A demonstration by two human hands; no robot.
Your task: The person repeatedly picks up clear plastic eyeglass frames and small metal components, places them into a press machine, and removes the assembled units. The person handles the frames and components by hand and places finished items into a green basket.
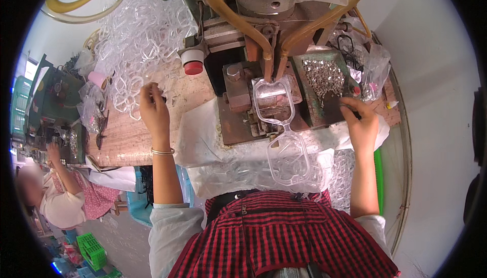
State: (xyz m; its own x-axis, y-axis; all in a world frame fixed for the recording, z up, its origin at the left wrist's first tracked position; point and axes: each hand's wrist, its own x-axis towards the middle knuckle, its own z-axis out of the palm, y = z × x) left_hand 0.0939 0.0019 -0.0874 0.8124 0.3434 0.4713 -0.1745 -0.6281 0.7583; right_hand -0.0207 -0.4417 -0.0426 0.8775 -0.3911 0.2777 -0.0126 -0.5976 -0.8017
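A clear plastic eyeglass frame (285,125) sits in the press machine (237,86), one rim over the metal fixture and the other hanging past the front edge. My left hand (153,106) is over the table at the left, beside the loose heap of clear eyeglass frames (147,29). Its fingers are bent together, and what they hold, if anything, is hidden. My right hand (361,120) rests at the dark bare end of the metal tray (332,109), thumb and forefinger pinched. Small shiny metal parts (323,75) lie in that tray. Neither hand touches the frame in the machine.
Yellow hoses (299,29) run down to the fixture. A red button (193,68) juts out left of the machine. More clear frames lie in plastic over my lap (238,174). A blue basket (137,202) stands below the table. Another person (63,197) works at the far left.
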